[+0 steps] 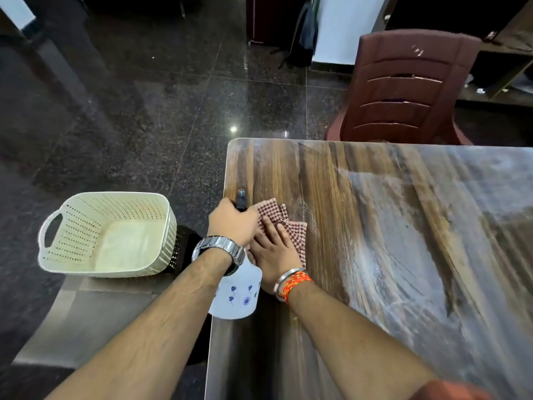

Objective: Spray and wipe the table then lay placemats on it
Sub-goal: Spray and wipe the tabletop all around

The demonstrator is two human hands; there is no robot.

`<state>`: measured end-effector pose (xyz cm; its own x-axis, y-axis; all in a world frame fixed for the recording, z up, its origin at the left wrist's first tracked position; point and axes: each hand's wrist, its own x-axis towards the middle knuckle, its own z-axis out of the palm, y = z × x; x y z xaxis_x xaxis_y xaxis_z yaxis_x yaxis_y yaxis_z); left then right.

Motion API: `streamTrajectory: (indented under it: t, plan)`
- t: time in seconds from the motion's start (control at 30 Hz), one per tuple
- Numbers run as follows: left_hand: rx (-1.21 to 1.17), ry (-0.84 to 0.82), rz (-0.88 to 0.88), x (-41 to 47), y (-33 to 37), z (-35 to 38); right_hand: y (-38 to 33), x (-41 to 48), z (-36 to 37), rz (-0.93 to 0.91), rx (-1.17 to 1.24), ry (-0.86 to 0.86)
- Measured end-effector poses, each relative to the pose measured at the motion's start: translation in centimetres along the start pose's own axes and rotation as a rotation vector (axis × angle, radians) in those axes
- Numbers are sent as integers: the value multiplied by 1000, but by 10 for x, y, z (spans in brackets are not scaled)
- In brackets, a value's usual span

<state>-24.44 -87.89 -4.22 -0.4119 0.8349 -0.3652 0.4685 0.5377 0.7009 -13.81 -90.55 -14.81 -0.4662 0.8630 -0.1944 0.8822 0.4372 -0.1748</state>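
Note:
The wooden table (375, 226) fills the right half of the head view, with wet streaks across its surface. My left hand (232, 222) grips the black head of a white spray bottle (238, 295) printed with blue flowers, held over the table's left edge. My right hand (275, 251) lies flat, fingers straight, pressing a brown checked cloth (281, 222) onto the table near the left edge. The two hands touch side by side. Grey woven placemats (86, 313) lie on a seat to the left, under a basket.
A cream perforated basket (106, 235), empty, stands on the placemats left of the table. A dark red plastic chair (403, 88) stands beyond the table's far edge. Dark polished stone floor (144, 111) spreads to the left and ahead.

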Motion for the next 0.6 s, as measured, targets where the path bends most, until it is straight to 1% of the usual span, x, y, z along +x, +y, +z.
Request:
streamTrajectory:
  t: [0.1, 0.23, 0.3, 0.47, 0.6]
  plan:
    - [-9, 29, -29, 19, 11, 2, 1, 39, -13, -26, 27, -47]
    - [20, 92, -27, 50, 26, 5, 10, 91, -29, -13, 2, -49]
    - [32, 127, -24, 67, 33, 4, 15, 117, -32, 9, -1, -20]
    - [29, 146, -39, 103, 44, 6, 32, 188, -41, 70, 31, 4]
    - [42, 144, -10, 117, 57, 14, 49, 235, -43, 132, 116, 100]
